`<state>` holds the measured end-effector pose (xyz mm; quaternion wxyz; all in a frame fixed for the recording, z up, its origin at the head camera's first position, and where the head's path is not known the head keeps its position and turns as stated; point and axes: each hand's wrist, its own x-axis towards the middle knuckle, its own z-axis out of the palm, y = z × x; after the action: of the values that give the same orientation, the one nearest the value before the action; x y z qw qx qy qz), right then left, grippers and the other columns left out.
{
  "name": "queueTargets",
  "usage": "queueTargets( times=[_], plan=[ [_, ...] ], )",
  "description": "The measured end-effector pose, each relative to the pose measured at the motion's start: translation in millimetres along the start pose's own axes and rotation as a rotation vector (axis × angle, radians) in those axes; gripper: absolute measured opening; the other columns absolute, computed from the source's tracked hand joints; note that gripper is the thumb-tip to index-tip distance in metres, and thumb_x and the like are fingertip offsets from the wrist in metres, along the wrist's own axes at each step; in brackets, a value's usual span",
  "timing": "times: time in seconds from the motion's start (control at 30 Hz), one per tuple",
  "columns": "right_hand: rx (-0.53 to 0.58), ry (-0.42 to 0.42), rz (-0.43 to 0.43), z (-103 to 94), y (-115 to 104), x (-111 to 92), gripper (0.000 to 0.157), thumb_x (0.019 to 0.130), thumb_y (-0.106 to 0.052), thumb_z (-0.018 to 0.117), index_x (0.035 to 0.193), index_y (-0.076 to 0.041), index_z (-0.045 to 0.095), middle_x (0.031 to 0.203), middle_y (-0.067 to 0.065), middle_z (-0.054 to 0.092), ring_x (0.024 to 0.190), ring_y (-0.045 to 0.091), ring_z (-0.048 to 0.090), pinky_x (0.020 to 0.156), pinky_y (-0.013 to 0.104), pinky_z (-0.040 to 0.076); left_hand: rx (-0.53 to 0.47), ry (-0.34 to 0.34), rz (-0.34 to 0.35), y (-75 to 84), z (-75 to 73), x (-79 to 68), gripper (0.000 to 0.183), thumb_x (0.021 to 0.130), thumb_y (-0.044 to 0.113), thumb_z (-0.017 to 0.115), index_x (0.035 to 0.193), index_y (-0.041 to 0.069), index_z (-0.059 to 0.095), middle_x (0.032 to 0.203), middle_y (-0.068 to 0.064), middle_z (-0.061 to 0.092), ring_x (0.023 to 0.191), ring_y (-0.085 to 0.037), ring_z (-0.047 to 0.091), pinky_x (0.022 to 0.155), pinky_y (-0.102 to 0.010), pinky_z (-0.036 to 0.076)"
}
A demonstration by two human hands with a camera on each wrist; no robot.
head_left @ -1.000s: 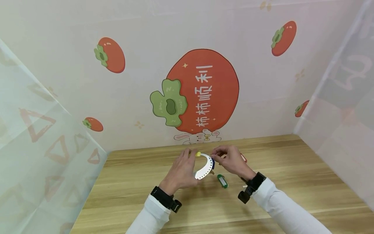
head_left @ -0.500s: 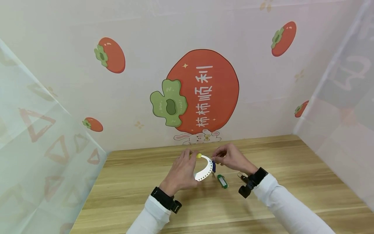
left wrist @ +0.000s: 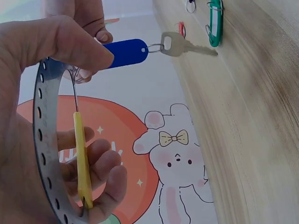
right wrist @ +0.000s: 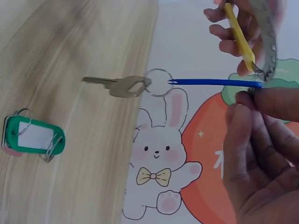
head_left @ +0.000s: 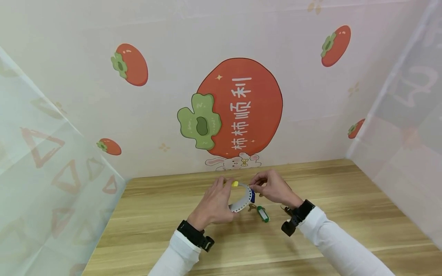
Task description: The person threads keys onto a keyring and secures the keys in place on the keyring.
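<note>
A curved metal strip with a row of holes [head_left: 243,201] is held in my left hand [head_left: 214,201]. A yellow tag [left wrist: 81,158] hangs on the strip, along the left fingers. My right hand [head_left: 274,188] pinches the end of a blue key tag [right wrist: 210,82] right at the strip's edge, with the thumb and fingertips hiding the joining point. From the tag's other end a key [left wrist: 180,45] hangs on a wire ring [right wrist: 159,82]. A green key tag with a white label [head_left: 263,213] lies on the table below the hands.
The wooden table [head_left: 152,230] meets a printed wall sheet [head_left: 165,76] at the back. A small dark piece with a ring [head_left: 287,210] lies by the right wrist. In the left wrist view, a red item [left wrist: 181,29] sits behind the hanging key.
The curved strip has tilted, its bright white face now grey. The blue tag shifts slightly with the right fingers, and its key now shows below. Both hands stay nearly in place.
</note>
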<state>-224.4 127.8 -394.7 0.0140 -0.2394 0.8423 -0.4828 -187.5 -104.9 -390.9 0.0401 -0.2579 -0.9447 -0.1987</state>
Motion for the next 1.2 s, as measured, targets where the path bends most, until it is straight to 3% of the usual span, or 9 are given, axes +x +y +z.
queueTargets(
  times=[0.23,0.6,0.77,0.97,1.07,1.2],
  plan=[
    [-0.136,0.075,-0.097,3.5,-2,-2,0.008,0.092,-0.005,0.073,0.09,-0.011,0.076,0.081,-0.004,0.068,0.07,0.014,0.064,0.057,0.029,0.054,-0.034,-0.004,-0.014,-0.4,-1.9,-1.1,0.093,0.07,0.032,0.083,0.15,0.004,0.042,0.134,-0.018,0.049,0.108,-0.028,0.052,0.087,-0.046,0.05],
    [-0.301,0.117,-0.275,3.0,-5,-2,0.011,0.09,-0.001,0.075,0.092,-0.011,0.078,0.083,-0.005,0.071,0.073,0.007,0.066,0.06,0.024,0.054,-0.013,0.032,-0.004,0.0,-1.5,-0.3,0.095,0.068,0.036,0.087,0.145,-0.001,0.046,0.118,-0.012,0.051,0.096,-0.023,0.05,0.075,-0.04,0.049],
    [-0.227,0.151,-0.181,7.3,-7,-3,0.002,0.091,-0.01,0.077,0.092,-0.01,0.078,0.083,-0.006,0.071,0.074,0.008,0.066,0.061,0.025,0.055,-0.009,0.055,-0.015,-0.4,-1.2,-0.5,0.097,0.067,0.034,0.089,0.146,-0.002,0.045,0.125,-0.016,0.049,0.102,-0.027,0.053,0.082,-0.045,0.052],
    [-0.122,0.198,-0.084,12.6,-3,-4,0.007,0.09,-0.014,0.079,0.09,-0.007,0.078,0.082,-0.003,0.071,0.072,0.015,0.068,0.057,0.028,0.056,0.015,0.086,-0.034,1.2,-0.6,0.2,0.099,0.066,0.034,0.091,0.146,-0.001,0.043,0.132,-0.02,0.049,0.114,-0.033,0.053,0.092,-0.052,0.05],
    [-0.092,0.23,-0.094,15.4,-2,-5,0.006,0.091,-0.012,0.077,0.089,-0.006,0.078,0.082,0.0,0.072,0.069,0.017,0.069,0.056,0.027,0.056,0.017,0.097,-0.032,1.6,0.5,0.8,0.098,0.065,0.033,0.092,0.144,-0.001,0.044,0.131,-0.021,0.05,0.114,-0.034,0.052,0.092,-0.053,0.051],
    [-0.154,0.274,-0.194,16.3,-2,-6,0.003,0.09,-0.007,0.077,0.087,-0.007,0.078,0.083,0.0,0.074,0.067,0.011,0.069,0.058,0.024,0.056,0.015,0.104,-0.031,2.5,0.9,1.7,0.097,0.065,0.032,0.092,0.143,-0.001,0.045,0.129,-0.021,0.051,0.113,-0.034,0.052,0.09,-0.053,0.051]
  ],
)
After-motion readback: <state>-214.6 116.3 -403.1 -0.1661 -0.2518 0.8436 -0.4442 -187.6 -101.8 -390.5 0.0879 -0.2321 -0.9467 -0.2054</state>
